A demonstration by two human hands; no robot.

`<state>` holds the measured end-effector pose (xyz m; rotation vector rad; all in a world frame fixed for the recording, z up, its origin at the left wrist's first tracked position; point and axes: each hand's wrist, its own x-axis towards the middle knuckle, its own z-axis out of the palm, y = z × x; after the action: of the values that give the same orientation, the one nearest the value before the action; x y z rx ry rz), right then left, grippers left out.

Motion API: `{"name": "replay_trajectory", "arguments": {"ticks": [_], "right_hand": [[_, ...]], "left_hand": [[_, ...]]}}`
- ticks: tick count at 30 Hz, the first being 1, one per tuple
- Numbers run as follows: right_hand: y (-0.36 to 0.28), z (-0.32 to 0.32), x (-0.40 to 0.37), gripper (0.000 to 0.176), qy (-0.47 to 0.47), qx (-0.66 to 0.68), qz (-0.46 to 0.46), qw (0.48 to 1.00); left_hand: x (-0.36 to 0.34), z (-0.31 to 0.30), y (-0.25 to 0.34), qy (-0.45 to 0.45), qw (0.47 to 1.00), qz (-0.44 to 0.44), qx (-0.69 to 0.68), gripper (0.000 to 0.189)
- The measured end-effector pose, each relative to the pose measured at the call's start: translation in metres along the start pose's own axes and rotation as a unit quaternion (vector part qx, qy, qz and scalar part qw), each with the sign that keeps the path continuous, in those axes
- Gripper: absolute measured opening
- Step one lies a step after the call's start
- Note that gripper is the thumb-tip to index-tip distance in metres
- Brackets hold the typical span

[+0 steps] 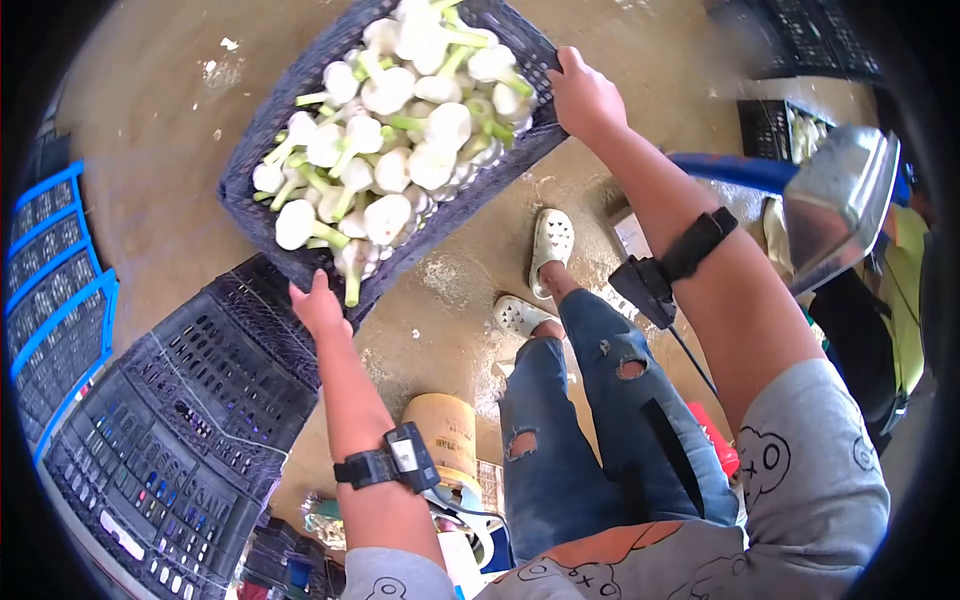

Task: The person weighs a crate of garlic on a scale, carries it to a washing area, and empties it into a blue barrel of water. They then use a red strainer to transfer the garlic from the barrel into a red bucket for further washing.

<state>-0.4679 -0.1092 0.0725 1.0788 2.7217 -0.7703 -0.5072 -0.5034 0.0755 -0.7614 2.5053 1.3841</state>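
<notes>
A dark plastic crate [262,130] full of white bulbs with green stalks [392,130] is held up in front of me, above the wet floor. My left hand [318,308] grips its near corner. Gripping the far right edge of the crate is my right hand [583,95]. A strapped device sits on each of my wrists. Below the crate I see my legs in torn jeans and white clogs [550,245].
An empty dark crate [190,420] stands at lower left, with blue crates [50,290] stacked beyond it. At right a person in a yellow-green top [905,280] sits near a shiny metal scoop [835,205]. Another crate with bulbs [790,130] lies at upper right.
</notes>
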Motion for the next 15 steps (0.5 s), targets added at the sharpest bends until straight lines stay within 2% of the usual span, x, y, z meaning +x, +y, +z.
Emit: {"name": "replay_trajectory", "arguments": {"ticks": [2, 4, 5, 6, 7, 8, 9, 10, 11, 12, 13, 14, 15], "right_hand": [[-0.004, 0.003, 0.001, 0.024, 0.038, -0.010, -0.005, 0.999], [-0.005, 0.001, 0.000, 0.025, 0.035, -0.007, -0.012, 0.999], [-0.007, -0.002, -0.001, 0.029, 0.018, 0.007, 0.010, 1.000], [-0.008, -0.003, 0.000, 0.033, 0.000, 0.021, 0.031, 0.999], [-0.005, 0.001, 0.001, 0.033, -0.002, 0.024, 0.025, 0.999], [0.000, 0.009, 0.002, 0.035, 0.086, -0.016, -0.024, 0.996], [0.000, 0.014, 0.003, 0.037, 0.173, -0.055, -0.072, 0.981], [-0.011, 0.007, -0.001, 0.037, 0.170, -0.053, -0.075, 0.981], [-0.021, 0.002, -0.007, 0.038, 0.181, -0.066, -0.127, 0.973], [-0.034, -0.004, -0.014, 0.040, 0.191, -0.079, -0.177, 0.962], [-0.046, -0.006, -0.021, 0.039, 0.109, -0.038, -0.240, 0.964], [-0.058, -0.004, -0.029, 0.038, 0.024, 0.005, -0.300, 0.954], [-0.070, 0.001, -0.037, 0.036, -0.012, 0.000, -0.368, 0.930]], "left_hand": [[0.002, 0.005, -0.004, 0.066, 0.998, 0.002, 0.008, 0.057], [0.008, 0.005, -0.014, 0.104, 0.989, 0.080, 0.064, 0.059], [0.008, 0.008, -0.017, 0.162, 0.981, 0.086, 0.059, 0.059], [0.000, 0.013, -0.008, 0.241, 0.943, 0.144, 0.179, 0.058], [-0.014, 0.017, 0.008, 0.255, 0.909, 0.232, 0.233, 0.053], [-0.026, 0.022, 0.027, 0.264, 0.865, 0.316, 0.285, 0.049], [-0.033, 0.028, 0.039, 0.214, 0.857, 0.372, 0.285, 0.044], [-0.038, 0.034, 0.049, 0.161, 0.844, 0.426, 0.284, 0.039], [-0.041, 0.044, 0.057, 0.081, 0.864, 0.442, 0.226, 0.033], [-0.043, 0.055, 0.067, 0.015, 0.875, 0.420, 0.242, 0.034], [-0.043, 0.067, 0.074, -0.052, 0.881, 0.394, 0.256, 0.035], [-0.042, 0.081, 0.079, -0.081, 0.885, 0.353, 0.291, 0.041], [-0.038, 0.093, 0.077, -0.090, 0.879, 0.357, 0.301, 0.043]]}}
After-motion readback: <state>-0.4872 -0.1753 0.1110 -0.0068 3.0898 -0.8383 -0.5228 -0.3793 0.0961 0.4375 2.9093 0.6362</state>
